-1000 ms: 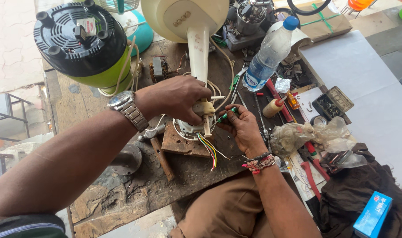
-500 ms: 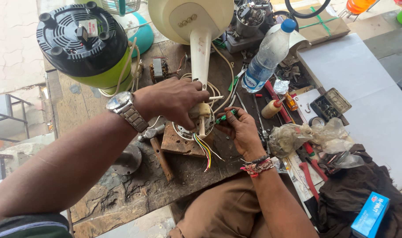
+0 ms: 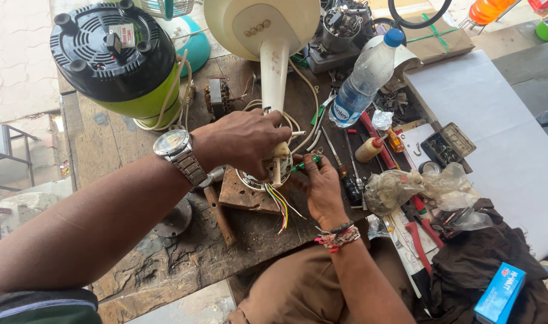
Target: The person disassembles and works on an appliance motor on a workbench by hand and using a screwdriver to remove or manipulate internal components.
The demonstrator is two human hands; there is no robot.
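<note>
Worn, dark wooden tabletop (image 3: 136, 144) fills the view, crowded with repair clutter. At about 11 o'clock stands a lime-green round appliance with a black vented top (image 3: 115, 57); a small white-and-red rectangular label sits on that top, near its centre. At 1 o'clock a clear plastic water bottle with a blue cap (image 3: 361, 81) leans, cap toward the upper right, a blue band label low on its side. At 5 o'clock, on dark cloth, lies a small blue cardboard box (image 3: 499, 294) with a red-and-white mark on its face. A brown paper parcel tied with green string (image 3: 442, 39) rests at 1 o'clock, farther back, beside a pale grey sheet (image 3: 496, 126) that spreads toward 3 o'clock.

Near the centre, a cream plastic fan stand with a round base and slim neck (image 3: 274, 66) lies with its long axis running from 12 o'clock down toward 6; the wide base points away from the person and the narrow end points toward them. From that near end a bundle of coloured wires (image 3: 280, 207) trails toward 6 o'clock over a small brown wooden block (image 3: 241, 192).

The left hand (image 3: 241, 141), with a silver metal wristwatch (image 3: 177, 150) on its wrist, has its fingers clenched around the neck's near end. The right hand (image 3: 322, 189), wearing beaded bracelets (image 3: 337, 235), pinches a green-handled screwdriver (image 3: 304, 163) whose tip points toward 9 o'clock, at the neck's end.
</note>
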